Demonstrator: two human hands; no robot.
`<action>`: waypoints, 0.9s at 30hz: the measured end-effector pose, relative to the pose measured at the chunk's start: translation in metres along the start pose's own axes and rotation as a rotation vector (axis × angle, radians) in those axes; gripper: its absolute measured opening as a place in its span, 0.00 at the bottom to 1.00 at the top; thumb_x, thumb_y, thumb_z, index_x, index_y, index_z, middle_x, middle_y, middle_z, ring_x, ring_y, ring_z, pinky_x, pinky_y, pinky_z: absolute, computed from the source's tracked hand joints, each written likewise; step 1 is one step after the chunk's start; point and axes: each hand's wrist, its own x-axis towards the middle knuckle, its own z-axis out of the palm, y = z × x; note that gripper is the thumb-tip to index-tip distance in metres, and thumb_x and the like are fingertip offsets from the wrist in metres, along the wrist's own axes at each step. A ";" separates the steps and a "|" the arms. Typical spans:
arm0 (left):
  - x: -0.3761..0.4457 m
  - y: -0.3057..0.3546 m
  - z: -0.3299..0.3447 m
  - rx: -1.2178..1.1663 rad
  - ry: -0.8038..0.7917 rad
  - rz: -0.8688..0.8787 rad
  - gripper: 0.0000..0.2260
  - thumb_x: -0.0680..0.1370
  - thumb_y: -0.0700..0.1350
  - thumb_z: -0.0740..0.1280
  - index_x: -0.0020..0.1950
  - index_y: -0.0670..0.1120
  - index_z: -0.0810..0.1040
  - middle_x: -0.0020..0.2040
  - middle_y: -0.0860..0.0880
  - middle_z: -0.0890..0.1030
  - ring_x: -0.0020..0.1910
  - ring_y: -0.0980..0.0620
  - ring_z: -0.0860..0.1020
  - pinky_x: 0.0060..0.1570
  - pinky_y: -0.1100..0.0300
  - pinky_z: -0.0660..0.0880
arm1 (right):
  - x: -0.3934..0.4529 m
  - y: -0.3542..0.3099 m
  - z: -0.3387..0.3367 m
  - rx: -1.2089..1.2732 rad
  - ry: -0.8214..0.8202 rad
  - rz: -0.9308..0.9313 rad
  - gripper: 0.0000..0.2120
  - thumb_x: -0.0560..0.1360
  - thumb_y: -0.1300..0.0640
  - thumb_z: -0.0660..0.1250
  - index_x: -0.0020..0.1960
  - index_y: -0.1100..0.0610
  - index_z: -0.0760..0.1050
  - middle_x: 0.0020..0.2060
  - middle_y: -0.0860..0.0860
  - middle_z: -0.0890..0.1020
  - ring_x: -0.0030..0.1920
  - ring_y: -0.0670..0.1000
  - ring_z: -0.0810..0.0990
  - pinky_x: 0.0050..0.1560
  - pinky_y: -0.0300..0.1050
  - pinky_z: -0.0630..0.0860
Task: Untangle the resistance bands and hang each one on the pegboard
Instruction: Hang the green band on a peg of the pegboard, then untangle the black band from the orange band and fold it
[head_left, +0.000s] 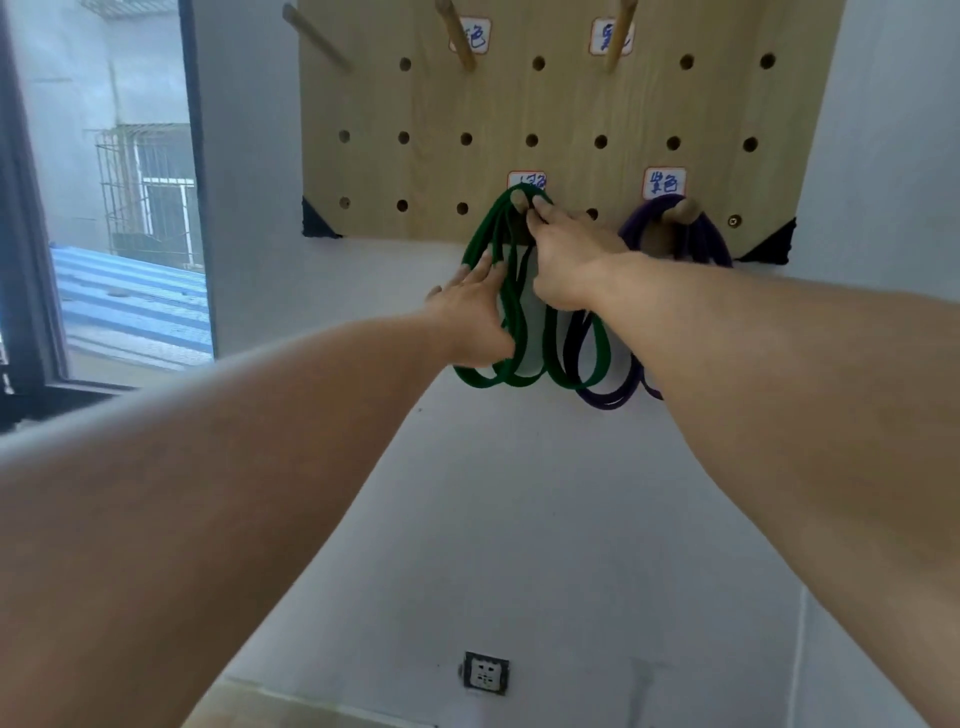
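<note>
**Green band going onto its peg, purple already hung**

Right hand (566, 260) up at the lower-row peg (518, 200) of the wooden pegboard (415, 104). Fingertips (540, 210) pinched together on the top strands of the green resistance band (480, 244), just beside the peg end. Judged: seating or evening out the coils over the peg so none slips off.

Left hand (475, 312) lower, below and to the left of that pinch. Fingers spread flat against the hanging green loops; thumb side looks hooked through them. Not a clear closed hold, more a steadying press, likely keeping the coils gathered and off the wall (519, 519) while the top is set.

Green loops droop well below both hands. A darker strand (574, 343) runs down just under the right wrist, between the green coils; cannot tell whether it is tangled with them.

Purple resistance band (706, 239) hangs on the next peg (687, 210) to the right of the right hand, behind the forearm, its loops reaching down beside the green ones.

Handwritten labels above each peg; the one over the purple band (665, 182) is in full view. Three upper pegs bare.

Judged: task well along.
</note>
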 end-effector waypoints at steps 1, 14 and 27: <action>-0.014 -0.005 0.008 -0.007 -0.013 -0.001 0.47 0.75 0.52 0.70 0.83 0.48 0.42 0.84 0.49 0.42 0.82 0.46 0.46 0.79 0.43 0.54 | -0.011 -0.001 0.004 0.029 0.042 -0.029 0.37 0.81 0.57 0.63 0.84 0.56 0.48 0.84 0.49 0.48 0.82 0.58 0.55 0.79 0.58 0.60; -0.256 -0.014 0.085 -0.387 -0.258 -0.350 0.42 0.77 0.49 0.71 0.84 0.50 0.49 0.84 0.52 0.49 0.81 0.49 0.54 0.75 0.55 0.59 | -0.213 -0.107 0.109 0.473 -0.173 -0.024 0.32 0.81 0.63 0.57 0.84 0.53 0.56 0.83 0.45 0.58 0.82 0.49 0.57 0.80 0.47 0.56; -0.492 -0.041 0.171 -0.365 -0.750 -0.611 0.39 0.76 0.50 0.74 0.82 0.46 0.58 0.80 0.46 0.63 0.77 0.46 0.65 0.73 0.55 0.64 | -0.464 -0.246 0.231 0.635 -0.971 -0.084 0.27 0.78 0.60 0.66 0.77 0.50 0.71 0.73 0.52 0.76 0.73 0.55 0.74 0.67 0.44 0.73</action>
